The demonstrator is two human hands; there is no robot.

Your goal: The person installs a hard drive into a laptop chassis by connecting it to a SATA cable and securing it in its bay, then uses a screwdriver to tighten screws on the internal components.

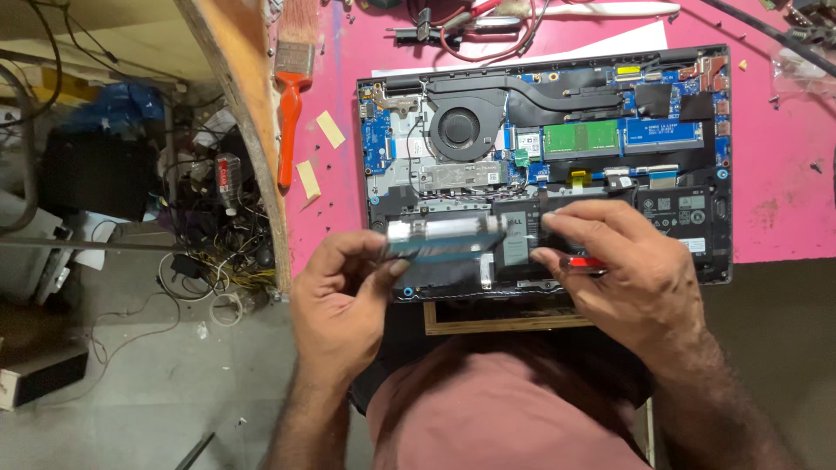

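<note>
Head cam looking straight down at a pink table (784, 174), pretty scuffed and stained, with little screws scattered around. An open laptop (544, 157) lies on it with its bottom cover off, so you can see the round fan (460, 129), copper heat pipe, green memory sticks and the black battery (675, 216) along the near edge.

Left hand (344, 300) is curled around one end of a flat silver and blue drive-like part (446, 237), thumb and fingers pinching it, held just above the laptop's near edge. Right hand (631, 270) has its fingertips on the other end of that part, and there's also a small red-handled tool (583, 263) tucked under its fingers, so both hands are closed on stuff, not spread.

On the table's left side sits an orange-handled paintbrush (292, 96) plus two yellowish strips of tape (319, 152). Red cables (475, 30) and white paper are at the far edge behind the laptop.

Off the table's left edge the floor is grey concrete with a messy heap of wires and chargers (209, 235) and some dark boxes. Person's wearing a dusty pink shirt.
</note>
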